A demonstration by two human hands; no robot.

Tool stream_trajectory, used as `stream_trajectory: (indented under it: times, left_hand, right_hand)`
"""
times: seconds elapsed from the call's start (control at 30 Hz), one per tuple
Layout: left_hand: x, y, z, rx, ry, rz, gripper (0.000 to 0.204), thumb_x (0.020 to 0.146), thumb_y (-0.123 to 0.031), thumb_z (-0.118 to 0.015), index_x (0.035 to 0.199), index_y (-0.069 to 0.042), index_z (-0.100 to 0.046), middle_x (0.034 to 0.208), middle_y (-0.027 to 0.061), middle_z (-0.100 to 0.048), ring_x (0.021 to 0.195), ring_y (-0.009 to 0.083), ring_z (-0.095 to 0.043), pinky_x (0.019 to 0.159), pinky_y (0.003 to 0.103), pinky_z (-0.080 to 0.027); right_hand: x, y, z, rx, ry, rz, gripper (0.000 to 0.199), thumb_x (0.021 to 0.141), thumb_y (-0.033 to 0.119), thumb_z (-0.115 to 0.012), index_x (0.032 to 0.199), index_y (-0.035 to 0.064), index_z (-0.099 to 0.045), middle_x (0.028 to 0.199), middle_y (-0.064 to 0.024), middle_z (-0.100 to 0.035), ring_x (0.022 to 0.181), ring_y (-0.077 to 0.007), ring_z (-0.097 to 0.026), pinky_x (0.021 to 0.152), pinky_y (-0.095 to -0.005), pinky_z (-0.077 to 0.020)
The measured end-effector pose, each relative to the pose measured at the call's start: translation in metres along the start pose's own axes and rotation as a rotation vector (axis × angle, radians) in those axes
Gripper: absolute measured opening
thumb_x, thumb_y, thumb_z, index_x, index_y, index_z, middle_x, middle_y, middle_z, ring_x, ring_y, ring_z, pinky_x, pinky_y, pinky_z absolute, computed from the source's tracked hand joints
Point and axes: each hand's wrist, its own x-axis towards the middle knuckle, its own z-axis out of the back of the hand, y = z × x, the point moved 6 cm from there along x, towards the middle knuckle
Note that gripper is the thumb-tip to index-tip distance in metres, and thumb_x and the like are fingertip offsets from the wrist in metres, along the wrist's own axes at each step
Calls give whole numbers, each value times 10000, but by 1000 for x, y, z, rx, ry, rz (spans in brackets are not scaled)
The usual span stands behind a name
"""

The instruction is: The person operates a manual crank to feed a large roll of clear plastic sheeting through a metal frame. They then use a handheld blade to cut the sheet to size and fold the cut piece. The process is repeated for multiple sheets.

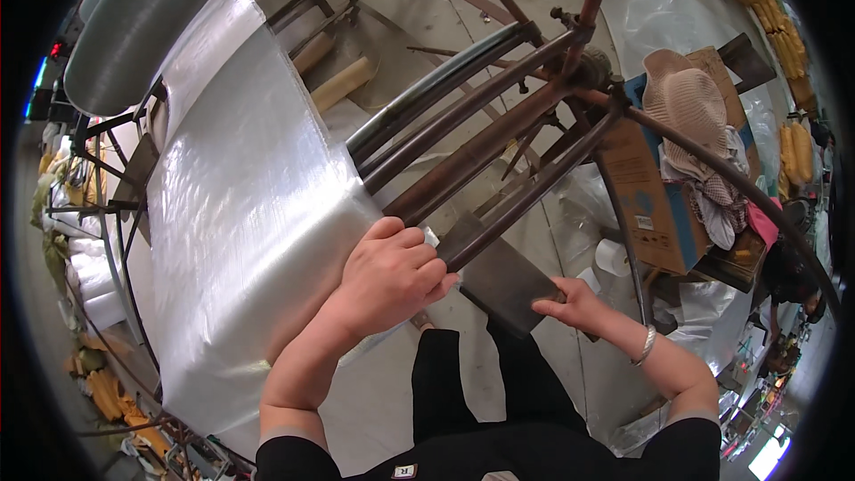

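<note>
A wide sheet of clear, shiny plastic film lies draped over a frame of brown metal bars, with its right edge at my left hand. My left hand is closed at this edge, fingers curled round the film beside the bar ends; its fingertips are partly hidden. My right hand grips the right end of a dark, flat, rectangular plate, thumb on top. The plate slants under the lowest bar, and its exact kind I cannot make out.
A large grey roll stands at the far left. A curved metal rim sweeps across the right side. Beyond it are a cardboard box with a straw hat and cloths on it, and a white roll. Cardboard tubes lie behind the film.
</note>
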Motion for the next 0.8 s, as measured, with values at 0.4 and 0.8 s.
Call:
stream_trajectory:
  times: [0.4,0.8]
  left_hand:
    - [2,1,0,-3,-43,-7,276,709,-195,-713,534,-121,-512,570,-20,-485,630,156,-491,699,300,-405]
    - [-11,7,-2,74,-167,-77,243,734,-230,-664,564,-174,-500,588,-23,-506,631,151,-518,695,314,-407]
  right_hand:
    - [7,5,-8,-97,8,135,332,839,197,-683,1071,-30,-614,935,-59,-667,871,-91,-582,762,-264,-479]
    - [13,24,-40,-232,135,161,371,850,264,-681,1094,-5,-609,920,-94,-681,831,-117,-597,748,-314,-492]
